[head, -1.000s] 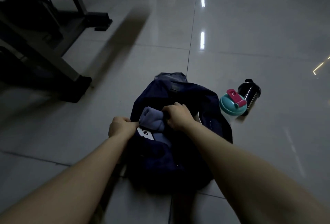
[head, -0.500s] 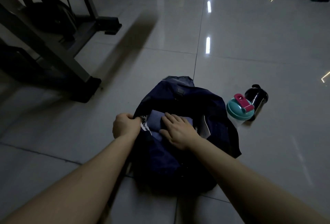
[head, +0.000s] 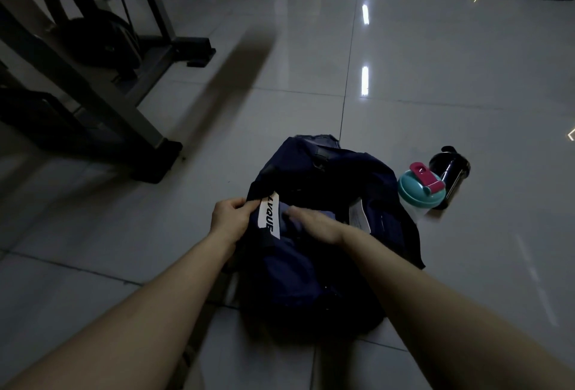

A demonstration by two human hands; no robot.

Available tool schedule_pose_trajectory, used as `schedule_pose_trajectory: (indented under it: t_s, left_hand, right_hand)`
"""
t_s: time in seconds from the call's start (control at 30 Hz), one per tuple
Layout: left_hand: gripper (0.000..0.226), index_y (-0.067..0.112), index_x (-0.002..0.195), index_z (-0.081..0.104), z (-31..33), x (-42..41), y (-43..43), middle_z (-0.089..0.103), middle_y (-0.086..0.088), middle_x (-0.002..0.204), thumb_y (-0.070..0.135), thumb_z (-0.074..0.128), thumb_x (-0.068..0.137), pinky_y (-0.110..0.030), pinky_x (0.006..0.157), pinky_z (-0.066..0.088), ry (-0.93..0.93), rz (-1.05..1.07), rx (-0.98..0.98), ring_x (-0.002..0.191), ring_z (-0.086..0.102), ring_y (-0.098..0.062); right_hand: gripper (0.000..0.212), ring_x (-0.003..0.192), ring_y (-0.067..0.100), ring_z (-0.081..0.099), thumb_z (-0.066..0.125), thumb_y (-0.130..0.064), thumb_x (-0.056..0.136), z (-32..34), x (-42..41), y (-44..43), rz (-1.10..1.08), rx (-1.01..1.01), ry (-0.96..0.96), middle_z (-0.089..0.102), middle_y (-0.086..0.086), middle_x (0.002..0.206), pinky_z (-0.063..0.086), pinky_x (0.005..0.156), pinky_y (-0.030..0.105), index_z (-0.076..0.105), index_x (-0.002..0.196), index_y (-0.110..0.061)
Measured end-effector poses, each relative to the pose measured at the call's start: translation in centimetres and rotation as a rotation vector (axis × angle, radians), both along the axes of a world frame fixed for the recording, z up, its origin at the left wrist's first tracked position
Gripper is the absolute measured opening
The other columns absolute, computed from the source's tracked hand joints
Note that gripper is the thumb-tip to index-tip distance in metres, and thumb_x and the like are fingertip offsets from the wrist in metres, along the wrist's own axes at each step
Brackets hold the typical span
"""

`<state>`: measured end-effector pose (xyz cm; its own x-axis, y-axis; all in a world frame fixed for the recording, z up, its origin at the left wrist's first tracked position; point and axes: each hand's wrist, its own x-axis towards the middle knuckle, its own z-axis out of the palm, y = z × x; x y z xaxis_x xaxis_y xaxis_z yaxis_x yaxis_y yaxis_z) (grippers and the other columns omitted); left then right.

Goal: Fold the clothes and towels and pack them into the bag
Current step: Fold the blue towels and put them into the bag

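Here: navy bag (head: 314, 265) on floor (head: 435, 78), open. Left hand (head: 228, 218), grip pinching the bag's rim. Right hand (head: 314, 223), grip flat on folded cloth (head: 287, 218) inside the bag. Shaker bottle (head: 420, 192) beside the bag.

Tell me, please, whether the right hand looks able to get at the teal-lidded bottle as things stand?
Probably yes. The right hand lies open inside the bag, holding nothing, and the teal-lidded bottle stands on the bare floor just beyond the bag's right rim. Only that low fabric edge lies between them.
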<state>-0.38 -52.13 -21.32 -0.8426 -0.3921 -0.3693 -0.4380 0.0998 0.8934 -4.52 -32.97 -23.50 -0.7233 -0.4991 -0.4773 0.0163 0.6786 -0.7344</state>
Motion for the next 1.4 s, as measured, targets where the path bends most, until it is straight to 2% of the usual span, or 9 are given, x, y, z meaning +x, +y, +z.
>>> schedule_pose_trajectory:
  t_s: [0.13,0.23,0.33,0.5,0.63,0.9,1.03,1.2,1.4]
  left_hand:
    - [0.030,0.016,0.092,0.071,-1.8,0.2,0.5,0.074,0.001,0.088,0.045,0.076,0.085,-0.043,0.078,0.059,-0.049,-0.093,-0.244,0.084,0.069,-0.020]
    - [0.060,0.020,0.141,0.049,-2.3,0.7,0.9,0.053,-0.005,0.139,0.050,0.065,0.092,-0.047,0.105,0.044,0.097,-0.188,-0.885,0.126,0.051,-0.028]
    - [0.064,0.021,0.159,0.024,-2.3,0.6,2.1,0.019,-0.009,0.166,0.043,0.046,0.103,-0.046,0.121,0.020,0.292,-0.452,-1.130,0.152,0.019,-0.028]
    - [0.088,0.017,0.161,-0.006,-3.7,0.1,2.8,-0.018,-0.006,0.168,0.072,0.019,0.097,-0.041,0.125,-0.006,0.033,-0.691,-1.219,0.155,-0.015,-0.021]
    - [0.109,0.014,0.161,-0.008,-4.7,-0.4,2.1,-0.017,-0.008,0.168,0.088,0.012,0.084,-0.047,0.125,-0.006,-0.200,-0.733,-1.218,0.155,-0.015,-0.024]
    - [0.110,0.015,0.161,-0.009,-4.7,-1.8,1.7,-0.014,-0.011,0.169,0.088,0.023,0.085,-0.053,0.124,-0.001,-0.416,-0.804,-1.207,0.155,-0.011,-0.030]
    - [0.111,0.015,0.162,0.001,-3.8,-1.5,2.7,-0.005,-0.012,0.169,0.087,0.034,0.084,-0.053,0.123,0.006,-0.336,-0.711,-1.214,0.155,-0.001,-0.031]
    - [0.083,0.015,0.157,0.023,-0.2,0.2,5.6,0.012,-0.017,0.166,0.052,0.057,0.091,-0.052,0.122,0.015,-0.057,-0.551,-1.268,0.151,0.016,-0.035]
    - [0.059,0.016,0.146,0.042,7.1,4.4,14.1,0.022,-0.013,0.163,0.038,0.054,0.093,-0.043,0.119,0.022,0.133,-0.754,-1.217,0.148,0.024,-0.031]
  right_hand:
    - [0.049,0.146,0.016,0.033,0.028,-0.038,0.110,0.9,-0.3,1.9,-0.152,-0.141,0.059,0.038,0.002,0.158,0.024,0.121,0.034,0.044,0.151,-0.017]
    - [0.051,0.154,0.017,0.011,0.021,-0.040,0.110,0.8,0.4,1.9,0.006,0.078,0.228,0.018,-0.001,0.167,0.010,0.124,0.042,0.030,0.158,-0.024]
    - [0.054,0.155,0.020,0.002,0.016,-0.050,0.107,0.3,1.2,1.7,0.056,0.207,0.200,0.009,-0.004,0.169,0.007,0.122,0.053,0.020,0.159,-0.035]
    - [0.055,0.155,0.023,0.004,0.012,-0.053,0.105,-0.6,1.9,2.3,0.086,0.329,0.244,0.010,0.005,0.168,0.008,0.121,0.056,0.031,0.153,-0.038]
    - [0.085,0.154,0.026,0.010,-0.003,-0.071,0.087,-1.7,2.8,2.4,0.138,0.444,0.293,0.015,0.009,0.167,0.009,0.121,0.056,0.031,0.154,-0.033]
    - [0.067,0.153,0.025,0.015,0.014,-0.065,0.099,-2.7,2.2,1.7,0.197,0.497,0.233,0.015,0.008,0.167,0.008,0.120,0.056,0.035,0.151,-0.027]
    - [0.054,0.147,0.024,0.030,0.018,-0.054,0.104,-0.6,3.1,3.2,0.146,0.440,0.445,0.037,0.006,0.158,0.017,0.118,0.054,0.051,0.139,-0.031]
    - [0.067,0.130,0.018,0.051,0.007,-0.057,0.094,2.3,6.4,9.1,-0.042,0.364,0.686,0.060,-0.003,0.132,0.028,0.114,0.046,0.065,0.113,-0.028]
    - [0.041,0.099,0.023,0.062,0.033,-0.044,0.105,7.3,11.6,17.1,-0.255,0.361,0.715,0.064,-0.001,0.103,0.045,0.091,0.040,0.066,0.096,-0.021]
